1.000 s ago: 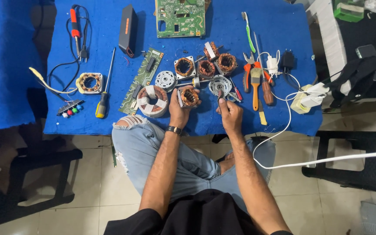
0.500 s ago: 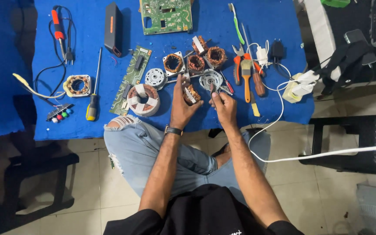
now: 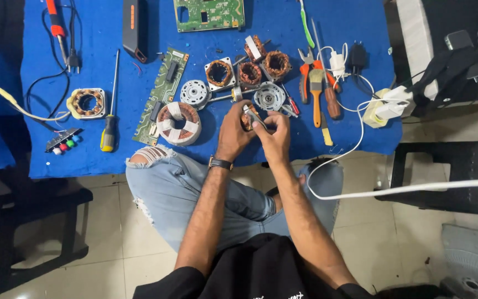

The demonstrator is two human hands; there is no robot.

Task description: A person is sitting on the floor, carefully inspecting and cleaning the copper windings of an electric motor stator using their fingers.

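Hands (image 3: 255,130) drawn closer, gripping copper-wound stator (image 3: 248,119)

On the blue table (image 3: 106,149) lay five copper-wound motor stators: three small ones clustered at (image 3: 219,72), (image 3: 250,73) and (image 3: 276,64), one pale-framed one (image 3: 87,103) to the left, and one larger taped one (image 3: 178,122). There were two round silver motor covers (image 3: 195,93) (image 3: 269,96), two green circuit boards (image 3: 209,13) (image 3: 161,95), and two screwdrivers, one yellow-handled (image 3: 109,118) and one red-handled (image 3: 290,103). Single items were one orange-handled pliers (image 3: 306,77), one small brush (image 3: 317,94), one soldering iron (image 3: 55,25) and one dark rectangular device (image 3: 133,29).
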